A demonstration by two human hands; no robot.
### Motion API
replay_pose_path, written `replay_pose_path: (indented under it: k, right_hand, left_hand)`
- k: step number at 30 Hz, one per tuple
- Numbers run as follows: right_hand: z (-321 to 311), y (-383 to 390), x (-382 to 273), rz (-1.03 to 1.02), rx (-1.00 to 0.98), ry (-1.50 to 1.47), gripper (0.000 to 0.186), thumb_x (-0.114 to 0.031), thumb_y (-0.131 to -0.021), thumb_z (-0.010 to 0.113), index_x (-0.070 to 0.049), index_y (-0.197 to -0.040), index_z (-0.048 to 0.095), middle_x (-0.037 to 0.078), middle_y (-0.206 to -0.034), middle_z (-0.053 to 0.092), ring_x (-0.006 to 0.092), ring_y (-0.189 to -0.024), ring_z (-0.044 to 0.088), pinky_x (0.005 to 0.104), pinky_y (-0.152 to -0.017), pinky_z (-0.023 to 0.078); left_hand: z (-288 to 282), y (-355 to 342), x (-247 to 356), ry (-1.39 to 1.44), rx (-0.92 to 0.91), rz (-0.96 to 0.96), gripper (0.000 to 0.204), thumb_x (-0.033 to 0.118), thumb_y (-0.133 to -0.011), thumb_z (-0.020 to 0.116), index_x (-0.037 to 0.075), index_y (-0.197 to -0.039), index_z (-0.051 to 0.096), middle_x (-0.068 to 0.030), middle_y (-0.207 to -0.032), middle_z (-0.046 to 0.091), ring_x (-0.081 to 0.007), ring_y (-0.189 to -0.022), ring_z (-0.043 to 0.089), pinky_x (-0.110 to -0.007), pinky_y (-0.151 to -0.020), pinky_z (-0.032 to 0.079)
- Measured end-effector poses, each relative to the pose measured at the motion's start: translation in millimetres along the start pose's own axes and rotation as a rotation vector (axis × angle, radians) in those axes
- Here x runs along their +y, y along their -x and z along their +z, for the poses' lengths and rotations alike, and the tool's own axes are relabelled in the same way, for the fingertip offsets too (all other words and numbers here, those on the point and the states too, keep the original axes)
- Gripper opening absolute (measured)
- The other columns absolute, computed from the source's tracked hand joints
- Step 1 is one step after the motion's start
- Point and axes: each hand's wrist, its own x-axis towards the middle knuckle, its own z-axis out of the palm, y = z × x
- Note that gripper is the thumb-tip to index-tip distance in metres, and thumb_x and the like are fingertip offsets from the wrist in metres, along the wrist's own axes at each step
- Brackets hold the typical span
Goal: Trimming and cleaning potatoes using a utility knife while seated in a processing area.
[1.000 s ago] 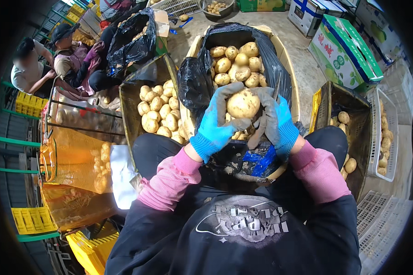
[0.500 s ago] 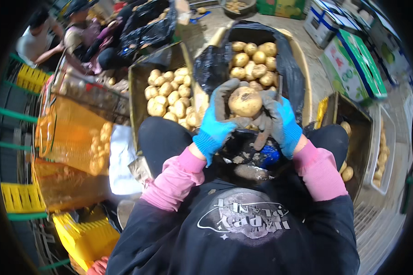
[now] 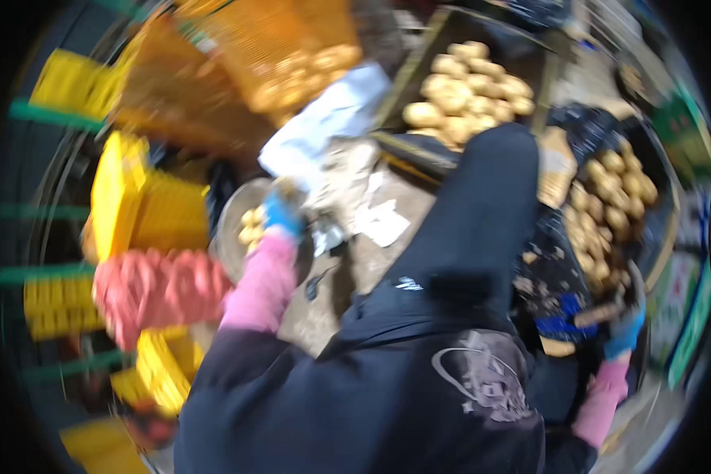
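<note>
My left hand (image 3: 283, 215), in a blue and grey glove, reaches out over the rim of a round grey bucket (image 3: 227, 229) with several small potatoes (image 3: 252, 227) in it. Blur smears its fingers, so I cannot make out whether it holds a potato. My right hand (image 3: 626, 316), gloved the same way, is at the right beside a box lined with black plastic (image 3: 662, 237). Its thumb and fingers are apart with nothing seen between them. Potatoes (image 3: 615, 189) fill much of that box.
An open crate (image 3: 387, 142) of potatoes stands beyond my knee. Orange mesh sacks (image 3: 213, 103), a pale cloth (image 3: 316, 130), a yellow crate (image 3: 162, 209) and a pink-red sack (image 3: 162, 296) are at the left. White scraps (image 3: 383, 223) lie on the floor.
My view has swung left. My hands have separated, and the large potato they held is no longer visible between them. The left now reaches to the bucket; the right stays by the lined box.
</note>
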Motion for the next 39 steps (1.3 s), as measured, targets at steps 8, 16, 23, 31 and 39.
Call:
replay_pose_path:
  k: [8,16,23,31,39]
  right_hand:
    - [-29,-31,-59,-0.094,0.059,-0.591,0.036,-0.023,-0.102,0.049,0.001,-0.128,0.056,0.012,-0.128,0.060,0.0218,-0.116,0.059,0.0299,-0.099,0.049]
    - [19,-7,-98,0.039,0.259,-0.225,0.037,-0.032,-0.100,0.051,-0.002,-0.115,0.065,0.003,-0.087,0.060,0.0084,-0.070,0.055,0.0194,-0.058,0.045]
    - [-3,-14,-106,0.150,0.375,-0.257,0.041,-0.036,-0.097,0.053,-0.001,-0.115,0.066,0.003,-0.073,0.059,0.0090,-0.050,0.054,0.0204,-0.039,0.040]
    - [-23,-10,-94,0.065,0.332,-0.445,0.035,-0.026,-0.092,0.062,0.002,-0.111,0.067,0.004,-0.072,0.061,0.0100,-0.055,0.056,0.0204,-0.049,0.045]
    - [33,6,-85,0.014,-0.008,-0.505,0.060,-0.046,-0.094,0.062,-0.007,-0.138,0.050,0.006,-0.101,0.067,0.0058,-0.065,0.056,0.0197,-0.056,0.046]
  left_hand:
    - [-66,-58,219,1.353,0.123,-0.116,0.035,0.027,-0.100,0.048,-0.002,-0.111,0.065,-0.0116,-0.108,0.066,-0.0223,-0.100,0.063,-0.035,-0.097,0.047]
    - [111,-44,662,0.743,-0.868,0.923,0.048,0.022,-0.082,0.075,0.006,-0.125,0.061,-0.0134,-0.113,0.065,-0.0230,-0.106,0.063,-0.033,-0.089,0.052]
    - [292,-1,810,-0.466,-0.291,1.006,0.100,0.059,-0.066,0.082,0.023,-0.149,0.040,-0.0307,-0.157,0.017,-0.0464,-0.144,0.026,-0.049,-0.111,0.037]
    - [267,-48,773,0.863,-1.011,0.939,0.064,0.022,-0.070,0.089,0.001,-0.121,0.058,-0.0074,-0.110,0.065,-0.0156,-0.101,0.061,-0.031,-0.094,0.051]
    - [57,65,644,1.008,-0.694,1.263,0.089,0.019,-0.063,0.091,0.004,-0.140,0.047,-0.0135,-0.146,0.035,-0.0241,-0.137,0.037,-0.039,-0.115,0.034]
